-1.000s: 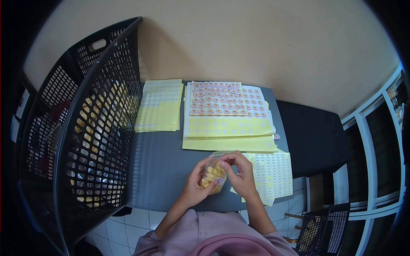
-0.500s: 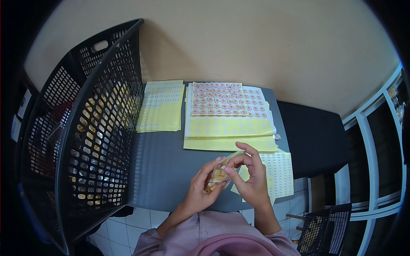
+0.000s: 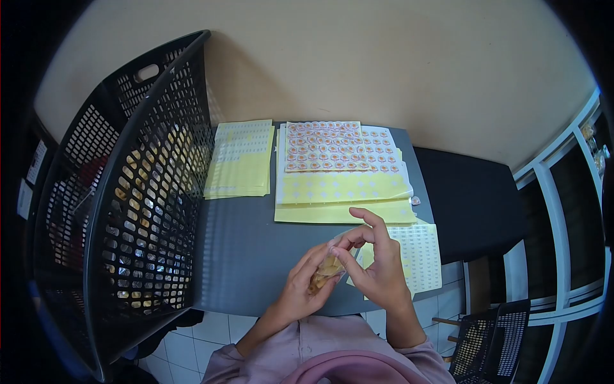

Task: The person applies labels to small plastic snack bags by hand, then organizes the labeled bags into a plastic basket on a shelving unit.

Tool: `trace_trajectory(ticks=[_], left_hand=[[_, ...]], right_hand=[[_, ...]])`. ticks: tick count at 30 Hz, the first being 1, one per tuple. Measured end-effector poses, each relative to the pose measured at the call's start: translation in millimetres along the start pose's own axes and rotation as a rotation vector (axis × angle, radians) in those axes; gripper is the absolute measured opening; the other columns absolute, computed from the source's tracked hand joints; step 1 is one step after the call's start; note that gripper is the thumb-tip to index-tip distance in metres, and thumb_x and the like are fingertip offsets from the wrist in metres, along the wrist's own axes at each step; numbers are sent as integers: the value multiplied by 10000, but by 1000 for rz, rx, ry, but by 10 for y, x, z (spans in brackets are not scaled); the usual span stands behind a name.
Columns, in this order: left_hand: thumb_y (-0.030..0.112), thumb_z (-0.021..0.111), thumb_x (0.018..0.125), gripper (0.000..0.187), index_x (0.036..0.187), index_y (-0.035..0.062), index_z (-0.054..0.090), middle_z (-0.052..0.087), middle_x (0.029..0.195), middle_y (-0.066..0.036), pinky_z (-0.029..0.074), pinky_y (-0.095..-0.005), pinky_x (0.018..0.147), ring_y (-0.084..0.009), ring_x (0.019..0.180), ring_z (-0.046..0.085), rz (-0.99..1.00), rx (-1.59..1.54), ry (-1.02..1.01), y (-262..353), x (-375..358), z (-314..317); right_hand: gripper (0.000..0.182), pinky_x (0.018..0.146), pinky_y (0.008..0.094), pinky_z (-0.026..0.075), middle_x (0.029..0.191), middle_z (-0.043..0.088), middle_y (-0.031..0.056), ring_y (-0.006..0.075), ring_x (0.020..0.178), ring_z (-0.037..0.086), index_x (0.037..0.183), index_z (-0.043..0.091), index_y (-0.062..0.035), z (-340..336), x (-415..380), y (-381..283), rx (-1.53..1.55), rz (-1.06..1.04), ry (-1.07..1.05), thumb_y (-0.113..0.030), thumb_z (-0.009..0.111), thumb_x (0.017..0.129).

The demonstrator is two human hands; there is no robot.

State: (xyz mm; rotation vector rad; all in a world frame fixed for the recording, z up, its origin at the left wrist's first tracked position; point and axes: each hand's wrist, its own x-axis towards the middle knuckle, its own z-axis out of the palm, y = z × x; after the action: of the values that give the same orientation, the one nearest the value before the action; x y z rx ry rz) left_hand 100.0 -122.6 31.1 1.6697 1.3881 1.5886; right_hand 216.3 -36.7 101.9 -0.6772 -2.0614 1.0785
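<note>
A small clear plastic packet (image 3: 325, 275) with yellow-brown pieces inside is held over the front part of the grey table. My left hand (image 3: 298, 285) is wrapped round its left side and lower end. At the packet's upper edge, my right hand (image 3: 382, 272) has its thumb and a finger pinched together, the index finger raised. Whether a small label sits in that pinch I cannot make out. Under and beside my right hand lies a sheet of small printed labels (image 3: 419, 256). Further back rests a sheet of round orange-and-white stickers (image 3: 323, 147) on larger yellow-backed sheets (image 3: 345, 213).
A tall black plastic basket (image 3: 150, 96) stands at the left, with many packets showing through its holes. More label sheets (image 3: 238, 173) lie on the grey table (image 3: 240, 256) beside it. To the right are a black-covered surface (image 3: 470, 205) and another dark basket (image 3: 495, 339).
My right fingers have drawn together at the packet's top, and the packet looks more gathered and covered by my hands. The view has shifted slightly.
</note>
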Motion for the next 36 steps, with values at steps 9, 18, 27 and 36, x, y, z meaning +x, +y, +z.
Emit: trace_trajectory(ticks=[9,18,27,36], left_hand=[[-36,609,728,626,1281,-16,316,429,1212,-178,409,-306,880,-229,1086,479,-97,-179,-32,-69,-94,42],[-30,595,763,663,1318,-11,234,436,1205,-147,375,-294,919,-201,1102,463,-294,-552,-120,50,-41,31],[-63,585,759,711,1337,-7,174,402,1243,-155,376,-304,924,-207,1152,414,-304,-610,-206,18,3,100],[-92,567,746,694,1308,54,186,351,1301,-161,384,-314,931,-206,1153,412,-347,-874,-89,-205,157,149]], right_hand=[[570,583,275,434,690,535,69,165,608,538,1138,440,-29,-31,26,29,-193,-20,128,-128,733,660],[565,522,244,391,718,507,37,117,582,447,1077,510,-49,-103,16,112,-173,66,178,-175,777,595],[594,574,271,401,765,509,40,142,648,470,1066,522,-62,-199,-15,134,-338,35,289,-188,794,554],[527,641,273,394,893,515,63,148,756,501,1074,512,-53,-294,-348,434,-203,136,511,-110,755,609]])
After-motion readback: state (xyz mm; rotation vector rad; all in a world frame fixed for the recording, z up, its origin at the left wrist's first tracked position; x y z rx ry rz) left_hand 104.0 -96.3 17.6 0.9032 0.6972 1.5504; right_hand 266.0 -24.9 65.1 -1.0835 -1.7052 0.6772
